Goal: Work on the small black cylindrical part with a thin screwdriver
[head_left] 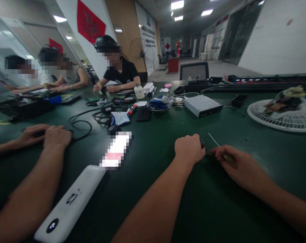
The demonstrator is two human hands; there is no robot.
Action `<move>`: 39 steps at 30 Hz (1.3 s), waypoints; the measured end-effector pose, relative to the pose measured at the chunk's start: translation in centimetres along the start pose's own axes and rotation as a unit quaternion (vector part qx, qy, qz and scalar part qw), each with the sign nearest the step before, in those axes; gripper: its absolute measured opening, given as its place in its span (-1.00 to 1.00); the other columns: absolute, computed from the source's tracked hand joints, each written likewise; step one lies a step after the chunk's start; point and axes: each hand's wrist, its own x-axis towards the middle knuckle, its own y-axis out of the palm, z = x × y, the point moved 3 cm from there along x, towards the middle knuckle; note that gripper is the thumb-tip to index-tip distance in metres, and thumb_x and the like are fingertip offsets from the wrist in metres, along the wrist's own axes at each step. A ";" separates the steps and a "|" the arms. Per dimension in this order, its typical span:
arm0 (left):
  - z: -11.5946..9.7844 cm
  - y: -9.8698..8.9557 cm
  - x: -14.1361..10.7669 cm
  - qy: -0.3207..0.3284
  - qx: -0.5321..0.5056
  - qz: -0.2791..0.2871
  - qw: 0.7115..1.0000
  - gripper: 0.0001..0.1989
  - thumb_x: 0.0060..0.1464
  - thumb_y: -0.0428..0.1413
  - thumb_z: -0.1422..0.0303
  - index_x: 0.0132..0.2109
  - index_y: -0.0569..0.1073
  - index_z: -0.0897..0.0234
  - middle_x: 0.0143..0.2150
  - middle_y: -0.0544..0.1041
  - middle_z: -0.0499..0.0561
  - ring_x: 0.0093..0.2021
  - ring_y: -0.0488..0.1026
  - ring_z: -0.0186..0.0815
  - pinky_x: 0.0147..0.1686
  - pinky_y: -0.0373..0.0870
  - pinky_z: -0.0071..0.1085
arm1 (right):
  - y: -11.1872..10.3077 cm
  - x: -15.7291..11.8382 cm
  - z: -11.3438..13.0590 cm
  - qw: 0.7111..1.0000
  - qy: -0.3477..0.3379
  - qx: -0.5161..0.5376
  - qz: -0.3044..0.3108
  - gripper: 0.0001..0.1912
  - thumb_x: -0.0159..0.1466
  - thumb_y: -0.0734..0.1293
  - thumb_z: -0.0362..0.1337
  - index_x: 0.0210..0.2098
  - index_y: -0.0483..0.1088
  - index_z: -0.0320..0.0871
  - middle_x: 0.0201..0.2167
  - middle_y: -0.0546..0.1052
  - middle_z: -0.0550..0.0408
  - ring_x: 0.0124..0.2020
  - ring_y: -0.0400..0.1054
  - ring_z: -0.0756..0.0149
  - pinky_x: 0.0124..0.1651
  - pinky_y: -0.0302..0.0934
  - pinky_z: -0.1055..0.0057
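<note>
My left hand is closed in a fist just above the green table, near the middle. A small black part pokes out past its fingers; most of it is hidden, so its kind does not show. To the right, my right hand grips a screwdriver by its handle. The thin metal shaft points up and to the left, and the tip is apart from the black part. A small gap lies between my two hands.
A co-worker's hands are at the left. A white box marked 12 and a lit phone lie between us. Beyond are a grey disc drive, a white fan grille, a blue-and-white cloth and cables.
</note>
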 end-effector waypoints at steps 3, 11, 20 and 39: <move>0.2 0.1 0.0 -0.012 -0.005 -0.034 0.999 -0.71 0.22 0.06 0.16 -0.08 0.55 0.20 -0.19 0.65 0.15 -0.16 0.62 -0.02 -0.18 0.54 -0.13 | 0.2 0.3 0.2 1.000 -0.006 -0.005 -0.014 -0.94 0.22 0.33 -0.24 -0.30 0.43 -0.03 -0.14 0.66 -0.04 -0.18 0.58 0.00 -0.13 0.44 0.04; 0.7 -0.3 2.3 -0.048 0.015 -0.036 0.998 -0.69 0.19 0.09 0.16 -0.06 0.60 0.20 -0.09 0.66 0.19 -0.06 0.61 -0.03 -0.08 0.54 -0.16 | 0.0 1.3 -0.1 0.999 0.014 0.010 -0.049 -0.94 0.19 0.40 -0.29 -0.31 0.45 -0.05 -0.23 0.66 0.08 -0.24 0.55 0.15 -0.13 0.41 0.16; 1.3 -1.0 5.2 -0.007 0.057 -0.044 0.997 -0.72 0.20 0.09 0.17 -0.08 0.59 0.15 -0.09 0.66 0.11 -0.06 0.61 -0.08 -0.10 0.52 -0.25 | 0.4 2.8 -1.9 0.983 0.074 0.132 -0.101 -0.89 0.18 0.42 -0.27 -0.32 0.42 -0.12 -0.32 0.63 0.09 -0.30 0.53 0.25 -0.14 0.40 0.24; 3.1 -0.5 -1.9 0.022 0.075 -0.006 0.997 -0.67 0.24 0.03 0.07 -0.19 0.56 0.17 -0.36 0.57 0.02 -0.35 0.52 -0.21 -0.30 0.40 -0.32 | 0.7 2.3 1.5 0.998 -0.054 0.031 0.012 -0.86 0.25 0.29 -0.42 -0.26 0.44 -0.08 -0.10 0.65 0.00 -0.17 0.57 0.12 -0.16 0.42 0.20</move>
